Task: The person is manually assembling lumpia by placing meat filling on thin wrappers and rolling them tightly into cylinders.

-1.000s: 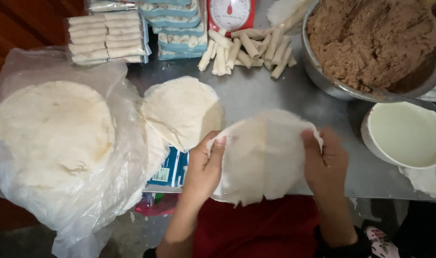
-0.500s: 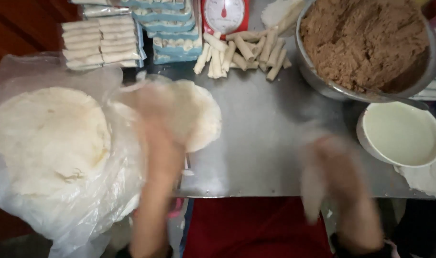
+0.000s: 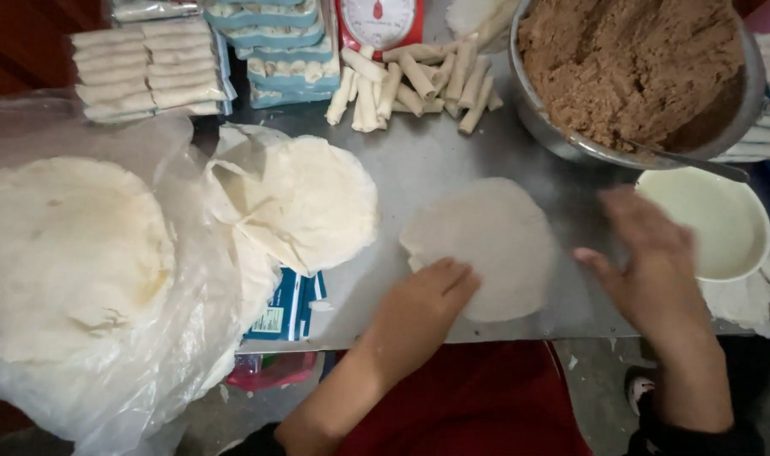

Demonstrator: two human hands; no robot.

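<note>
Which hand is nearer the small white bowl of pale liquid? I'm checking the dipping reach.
Right. The right hand hovers just beside the small white bowl of pale liquid, while the left hand rests across the table on the thin round wrapper.

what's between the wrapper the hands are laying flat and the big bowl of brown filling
Only bare metal table separates the flat wrapper from the filling bowl, as the head view shows.

Bare metal table [image 3: 427,160] is lying open between the flat wrapper [image 3: 486,245] and the far pile of rolls [image 3: 410,84]; the filling bowl [image 3: 562,139] and white bowl [image 3: 710,221] are crowding the right.
</note>
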